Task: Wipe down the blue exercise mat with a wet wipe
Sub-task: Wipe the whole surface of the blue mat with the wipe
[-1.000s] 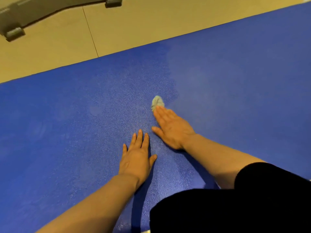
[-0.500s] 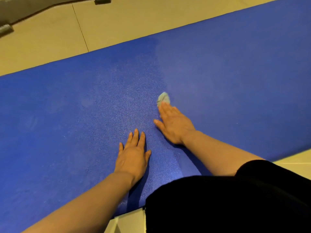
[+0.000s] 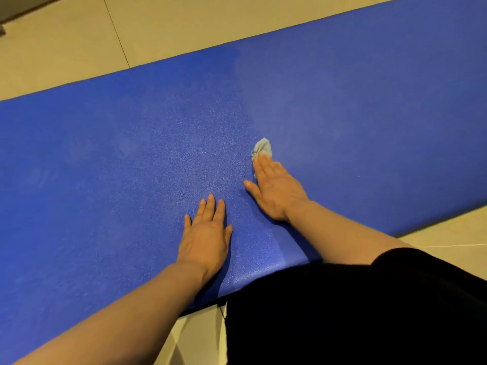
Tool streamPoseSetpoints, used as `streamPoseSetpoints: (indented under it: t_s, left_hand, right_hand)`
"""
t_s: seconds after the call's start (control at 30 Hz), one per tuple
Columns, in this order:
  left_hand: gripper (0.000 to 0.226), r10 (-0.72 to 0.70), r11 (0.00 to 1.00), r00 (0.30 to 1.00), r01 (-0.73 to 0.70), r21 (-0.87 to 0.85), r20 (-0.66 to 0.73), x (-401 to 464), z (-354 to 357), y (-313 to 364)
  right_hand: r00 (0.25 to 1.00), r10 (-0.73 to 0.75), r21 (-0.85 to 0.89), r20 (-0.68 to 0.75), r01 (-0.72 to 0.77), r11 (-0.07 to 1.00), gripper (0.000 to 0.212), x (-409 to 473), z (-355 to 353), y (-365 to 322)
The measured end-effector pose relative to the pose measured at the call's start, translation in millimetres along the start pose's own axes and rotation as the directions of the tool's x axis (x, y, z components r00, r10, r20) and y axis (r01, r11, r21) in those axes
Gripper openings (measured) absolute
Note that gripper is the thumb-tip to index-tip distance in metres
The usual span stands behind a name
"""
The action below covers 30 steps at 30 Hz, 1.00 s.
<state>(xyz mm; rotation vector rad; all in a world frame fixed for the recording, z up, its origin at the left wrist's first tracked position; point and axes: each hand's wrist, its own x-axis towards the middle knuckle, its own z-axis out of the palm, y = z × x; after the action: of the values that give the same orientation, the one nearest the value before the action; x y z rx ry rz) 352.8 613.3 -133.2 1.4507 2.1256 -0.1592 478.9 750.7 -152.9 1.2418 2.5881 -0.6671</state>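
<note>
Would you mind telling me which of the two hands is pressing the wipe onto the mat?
The right hand; the wet wipe pokes out beyond its fingertips. The left hand lies bare.

Mat point(image 3: 131, 167): blue foam-like sheet with a fine pebbled grain; surface matt, with a faint sheen along the near edge. A paler, duller patch covers the right part, a deeper blue the left. Wipe point(image 3: 261, 148): pale grey, soft crumpled cloth-like material, matt, pressed under the fingers of the right hand point(image 3: 276, 191). Floor point(image 3: 171, 30): cream tiles, smooth, slightly glossy, with thin dark joints. Garment point(image 3: 355, 312): black matt fabric.
</note>
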Motion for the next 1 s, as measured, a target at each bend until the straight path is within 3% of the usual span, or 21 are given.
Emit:
streamPoseSetpoints:
  t_s: [0.1, 0.27, 0.47, 0.67, 0.87, 1.0]
  left_hand:
    - [0.061, 0.002, 1.0, 1.0, -0.002, 0.004, 0.001, -6, 3, 0]
    - [0.06, 0.018, 1.0, 1.0, -0.018, 0.001, 0.0, -11, 5, 1]
    - [0.061, 0.032, 0.999, 0.999, -0.032, -0.034, -0.019, -17, 6, 0]
    - [0.061, 0.079, 0.993, 0.996, -0.082, -0.085, -0.046, -23, 10, 3]
    - [0.057, 0.134, 0.984, 0.986, -0.145, -0.101, -0.101, -31, 13, 4]
    - [0.057, 0.208, 0.968, 0.975, -0.217, -0.125, -0.075, -36, 15, 14]
  right_hand:
    - [0.999, 0.044, 0.02, 0.021, -0.044, 0.999, 0.072, -10, 9, -19]
    - [0.978, -0.173, -0.08, 0.112, 0.183, 0.98, 0.071, -36, 6, -17]
    - [0.997, 0.055, -0.047, 0.054, -0.052, 0.998, 0.07, -29, -3, 6]
    - [0.971, -0.145, -0.058, 0.188, 0.158, 0.986, 0.069, -77, 4, -22]
    - [0.976, 0.11, -0.066, 0.19, -0.099, 0.993, 0.065, -91, -10, 2]
    - [0.971, -0.058, -0.014, 0.233, 0.063, 0.998, 0.078, -118, -4, -28]
